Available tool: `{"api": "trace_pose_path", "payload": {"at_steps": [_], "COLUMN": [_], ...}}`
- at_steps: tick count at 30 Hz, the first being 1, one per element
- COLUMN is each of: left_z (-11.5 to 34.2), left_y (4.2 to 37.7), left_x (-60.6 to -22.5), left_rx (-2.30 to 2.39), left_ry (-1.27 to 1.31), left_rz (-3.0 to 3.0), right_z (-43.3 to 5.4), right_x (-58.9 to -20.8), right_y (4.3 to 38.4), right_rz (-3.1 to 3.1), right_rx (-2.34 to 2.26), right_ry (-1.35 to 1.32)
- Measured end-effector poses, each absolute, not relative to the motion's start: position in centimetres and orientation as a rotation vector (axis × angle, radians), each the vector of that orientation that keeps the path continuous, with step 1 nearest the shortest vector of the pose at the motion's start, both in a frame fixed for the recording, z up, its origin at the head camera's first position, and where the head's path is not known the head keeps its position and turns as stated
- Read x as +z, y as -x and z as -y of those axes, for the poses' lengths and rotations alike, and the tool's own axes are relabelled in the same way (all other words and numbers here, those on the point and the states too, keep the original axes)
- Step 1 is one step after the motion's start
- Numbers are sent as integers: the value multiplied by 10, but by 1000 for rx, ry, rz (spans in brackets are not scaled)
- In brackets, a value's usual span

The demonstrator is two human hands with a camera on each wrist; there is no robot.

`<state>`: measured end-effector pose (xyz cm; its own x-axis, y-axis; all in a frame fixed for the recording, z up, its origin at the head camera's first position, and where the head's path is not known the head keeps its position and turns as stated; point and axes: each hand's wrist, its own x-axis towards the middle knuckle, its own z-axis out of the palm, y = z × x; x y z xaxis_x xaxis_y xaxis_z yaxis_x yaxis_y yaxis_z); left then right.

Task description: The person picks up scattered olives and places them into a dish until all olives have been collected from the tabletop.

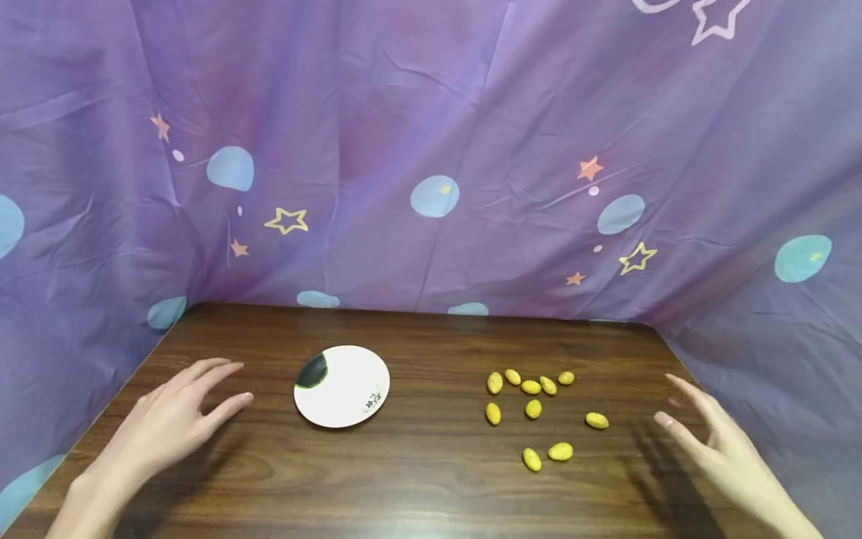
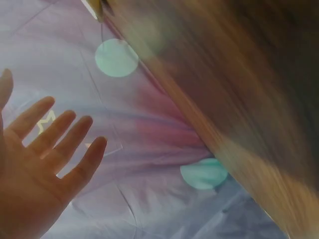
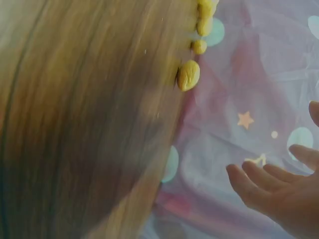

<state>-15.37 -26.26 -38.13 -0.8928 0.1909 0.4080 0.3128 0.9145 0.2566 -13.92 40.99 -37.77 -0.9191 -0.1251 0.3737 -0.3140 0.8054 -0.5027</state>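
Observation:
A white plate [image 1: 343, 389] with a dark green patch on its rim and a small leafy print lies left of centre on the table. To its left hovers my left hand [image 1: 171, 415], fingers spread and holding nothing; the left wrist view shows the same hand [image 2: 55, 169] with its palm bare. Several small yellow oval fruits [image 1: 531, 387] are scattered right of centre. My right hand [image 1: 720, 449] is held above the table to the right of them, nearest to a lone yellow fruit [image 1: 596, 421]. Its fingers are extended, with nothing in them.
The dark brown wooden table [image 1: 431, 494] has rounded far corners. A purple curtain [image 1: 377, 150] printed with stars and blue blobs hangs behind it and along both sides.

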Motion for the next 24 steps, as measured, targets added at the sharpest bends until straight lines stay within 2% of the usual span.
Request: {"api": "trace_pose_path", "payload": {"at_steps": [6,14,24], "left_z": [256,245,220], "left_y": [162,180,212], "left_x": [-377,-379,-386], "left_rx": [-529,-666,-899], "left_ry": [393,415,504], "left_rz": [2725,2773,2844], "right_z": [-396,-374,-368], "right_x": [-382,-391,-396], "right_y": [142,146,156], "right_rz": [2683,2734,2769], "right_rx": [1017,1015,1075], "right_ry": [-423,-450,-459]}}
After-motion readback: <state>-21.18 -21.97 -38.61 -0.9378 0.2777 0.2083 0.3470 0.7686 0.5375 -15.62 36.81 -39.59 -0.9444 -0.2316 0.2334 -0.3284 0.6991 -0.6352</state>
